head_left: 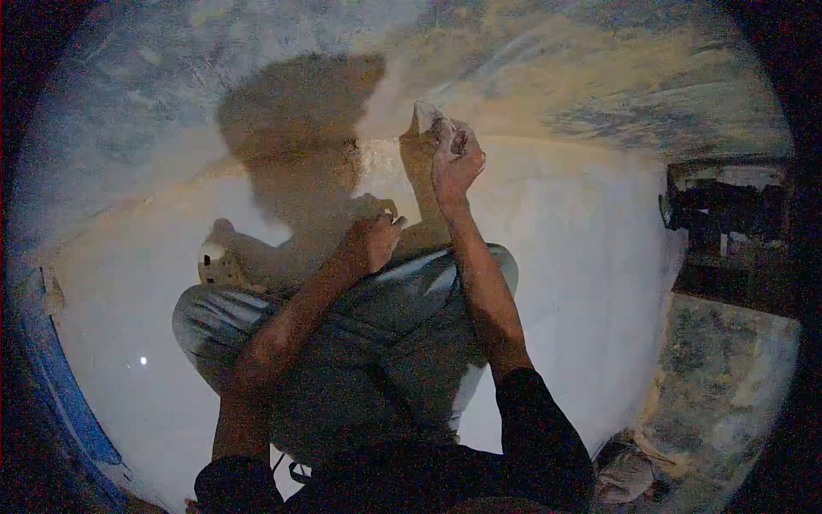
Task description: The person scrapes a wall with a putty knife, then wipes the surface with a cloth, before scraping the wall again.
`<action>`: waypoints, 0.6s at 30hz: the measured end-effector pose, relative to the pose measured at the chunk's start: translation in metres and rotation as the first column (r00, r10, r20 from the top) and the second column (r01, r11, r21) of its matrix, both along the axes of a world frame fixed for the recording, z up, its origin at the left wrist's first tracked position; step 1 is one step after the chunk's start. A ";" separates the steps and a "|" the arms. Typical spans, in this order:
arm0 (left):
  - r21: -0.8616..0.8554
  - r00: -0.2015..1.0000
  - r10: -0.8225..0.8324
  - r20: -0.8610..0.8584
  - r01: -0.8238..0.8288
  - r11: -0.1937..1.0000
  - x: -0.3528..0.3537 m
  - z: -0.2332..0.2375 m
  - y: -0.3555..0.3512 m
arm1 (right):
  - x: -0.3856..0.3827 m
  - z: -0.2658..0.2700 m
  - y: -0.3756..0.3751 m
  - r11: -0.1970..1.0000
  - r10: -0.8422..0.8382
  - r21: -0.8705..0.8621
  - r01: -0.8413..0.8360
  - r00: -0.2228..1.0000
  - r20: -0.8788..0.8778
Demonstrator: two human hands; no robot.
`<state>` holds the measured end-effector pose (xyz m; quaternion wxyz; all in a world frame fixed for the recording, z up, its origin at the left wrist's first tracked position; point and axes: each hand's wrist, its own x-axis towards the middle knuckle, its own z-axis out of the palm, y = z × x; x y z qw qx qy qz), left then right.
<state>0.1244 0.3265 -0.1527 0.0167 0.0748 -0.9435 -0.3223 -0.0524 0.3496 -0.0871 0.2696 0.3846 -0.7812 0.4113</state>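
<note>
My right hand (460, 171) is raised in front of me, its fingers closed on a crumpled whitish piece (425, 115) that looks like thin cloth or plastic. One pointed corner sticks up past the fingertips. Lower and to the left, my left hand (377, 242) is held just over my crossed legs (342, 334) in grey trousers, fingers curled in. A small pale bit shows at its fingertips, and I cannot tell what it is. Shadows of my head and hands fall on the pale sheet (565, 248) in front.
By my left knee stands a small beige object (218, 264) with dark square openings. A blue strip (77, 394) runs along the left edge. Dark shelving (728, 223) with items is at the right, above mottled flooring (719, 368). A bundled cloth (625, 473) lies lower right.
</note>
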 end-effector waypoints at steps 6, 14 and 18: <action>-0.009 0.994 -0.028 0.105 0.029 1.000 -0.012 0.004 -0.007 | -0.004 -0.008 0.003 0.999 0.022 0.037 -0.020 0.999 -0.050; 0.303 0.991 -0.097 -0.090 0.120 0.945 0.007 0.051 -0.029 | -0.013 -0.008 0.015 0.932 -0.204 0.192 0.308 0.882 -0.426; 0.650 0.974 -0.029 -0.224 0.172 0.740 0.049 0.170 -0.051 | -0.023 -0.041 0.016 0.973 -0.180 0.196 0.120 0.930 0.321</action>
